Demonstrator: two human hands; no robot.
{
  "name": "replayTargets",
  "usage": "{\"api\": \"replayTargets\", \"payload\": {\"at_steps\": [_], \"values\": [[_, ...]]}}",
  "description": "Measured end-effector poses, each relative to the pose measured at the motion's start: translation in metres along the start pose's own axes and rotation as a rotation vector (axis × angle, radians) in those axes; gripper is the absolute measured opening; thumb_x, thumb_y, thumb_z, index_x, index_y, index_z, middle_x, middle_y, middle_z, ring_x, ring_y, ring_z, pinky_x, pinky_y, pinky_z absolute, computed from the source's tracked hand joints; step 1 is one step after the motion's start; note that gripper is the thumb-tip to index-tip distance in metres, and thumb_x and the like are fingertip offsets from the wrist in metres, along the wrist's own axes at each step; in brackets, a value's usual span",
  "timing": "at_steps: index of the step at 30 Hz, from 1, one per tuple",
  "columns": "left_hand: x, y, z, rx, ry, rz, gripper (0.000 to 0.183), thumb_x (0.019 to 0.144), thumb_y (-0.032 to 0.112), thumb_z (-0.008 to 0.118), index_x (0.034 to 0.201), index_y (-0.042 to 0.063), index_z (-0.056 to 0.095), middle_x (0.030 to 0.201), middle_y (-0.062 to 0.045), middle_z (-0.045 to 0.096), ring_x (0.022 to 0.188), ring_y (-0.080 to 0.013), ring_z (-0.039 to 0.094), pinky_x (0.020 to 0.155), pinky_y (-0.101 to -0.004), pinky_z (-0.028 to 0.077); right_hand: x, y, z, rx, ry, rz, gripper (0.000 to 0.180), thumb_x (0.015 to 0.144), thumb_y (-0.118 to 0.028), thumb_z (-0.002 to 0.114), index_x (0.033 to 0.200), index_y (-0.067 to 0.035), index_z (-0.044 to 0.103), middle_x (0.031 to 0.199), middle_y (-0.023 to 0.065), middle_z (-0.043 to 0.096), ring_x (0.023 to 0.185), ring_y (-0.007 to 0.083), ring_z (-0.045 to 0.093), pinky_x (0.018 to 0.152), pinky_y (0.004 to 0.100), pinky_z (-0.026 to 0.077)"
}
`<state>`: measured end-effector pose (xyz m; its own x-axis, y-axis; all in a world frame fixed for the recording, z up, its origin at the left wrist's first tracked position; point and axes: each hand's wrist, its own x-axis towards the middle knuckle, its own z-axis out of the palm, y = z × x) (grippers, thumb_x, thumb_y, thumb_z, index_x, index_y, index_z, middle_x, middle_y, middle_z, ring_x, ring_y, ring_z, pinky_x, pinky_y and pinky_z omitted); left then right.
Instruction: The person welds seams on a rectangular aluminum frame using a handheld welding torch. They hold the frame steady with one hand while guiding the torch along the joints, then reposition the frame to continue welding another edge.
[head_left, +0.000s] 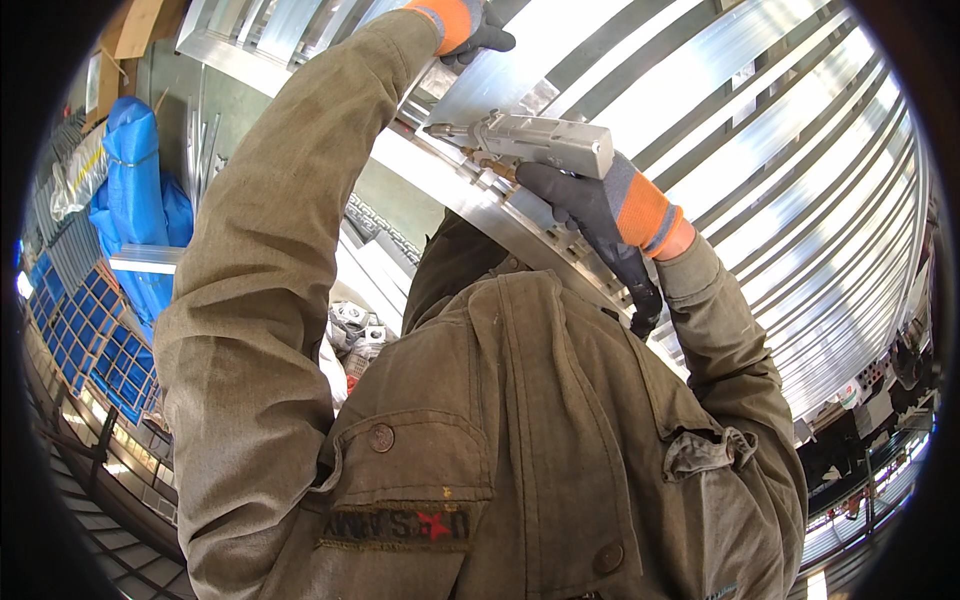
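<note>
In a glove with black fingers and an orange cuff, my right hand (589, 199) grips a pistol-shaped metal tool (551, 139). Its narrow nozzle points left, close to the edge of an aluminium slat; whether it touches is unclear. Brass-coloured fittings (491, 163) sit under the tool's body. A black hose or cable (643, 296) hangs below this hand. My left hand (472, 34), in a matching glove, is over the slats at the top edge, partly cut off. Its fingers are bent downward, and what they hold or touch is hidden. Long aluminium slats (645, 97) lie on an aluminium frame rail (457, 184).
The slatted panel spreads to the far right. At left stand blue wrapped bundles (135, 150), a wire grid (82, 337) and a short aluminium profile (146, 259). Below the rail, beside my body, lie a patterned metal strip (386, 225) and a heap of small metal parts (356, 330).
</note>
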<state>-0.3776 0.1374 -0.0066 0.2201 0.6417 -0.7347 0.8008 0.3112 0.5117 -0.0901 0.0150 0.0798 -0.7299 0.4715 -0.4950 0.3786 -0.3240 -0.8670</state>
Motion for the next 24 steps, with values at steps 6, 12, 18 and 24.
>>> {"api": "replayTargets", "payload": {"at_steps": [6,12,18,24], "values": [[0.004,0.000,-0.002,0.107,-0.006,-0.003,0.052,0.094,0.046,0.091,0.121,0.001,0.087,0.076,-0.011,0.082,0.060,-0.0202,0.074,0.063,-0.0374,0.060,-0.001,-0.003,0.002,0.061,0.026,0.065,0.034,0.113,-0.031,0.074,0.131,-0.003,0.081,0.080,-0.0016,0.068,0.066,0.0079,0.064,0.055,0.0274,0.051],[0.008,-0.005,0.002,0.019,0.013,0.004,0.053,0.092,0.045,0.092,0.122,0.001,0.086,0.080,-0.011,0.083,0.063,-0.0204,0.076,0.067,-0.0375,0.061,0.002,-0.005,0.002,0.055,0.012,0.059,0.035,0.113,-0.031,0.073,0.131,-0.002,0.080,0.080,-0.0015,0.068,0.065,0.0076,0.063,0.055,0.0271,0.051],[0.009,-0.005,0.003,0.065,0.005,0.004,0.054,0.093,0.045,0.093,0.123,0.001,0.086,0.082,-0.012,0.084,0.064,-0.0200,0.075,0.067,-0.0369,0.061,0.002,-0.006,0.003,0.081,0.007,0.106,0.035,0.113,-0.031,0.072,0.131,-0.003,0.080,0.081,-0.0011,0.068,0.065,0.0077,0.064,0.056,0.0269,0.052],[0.005,-0.005,0.001,0.036,0.022,0.050,0.049,0.094,0.041,0.096,0.119,0.000,0.086,0.080,-0.011,0.082,0.061,-0.0198,0.073,0.065,-0.0380,0.059,0.010,-0.005,0.004,0.043,-0.024,0.066,0.037,0.112,-0.032,0.073,0.133,-0.003,0.080,0.081,-0.0006,0.069,0.065,0.0078,0.064,0.057,0.0276,0.052]]}}
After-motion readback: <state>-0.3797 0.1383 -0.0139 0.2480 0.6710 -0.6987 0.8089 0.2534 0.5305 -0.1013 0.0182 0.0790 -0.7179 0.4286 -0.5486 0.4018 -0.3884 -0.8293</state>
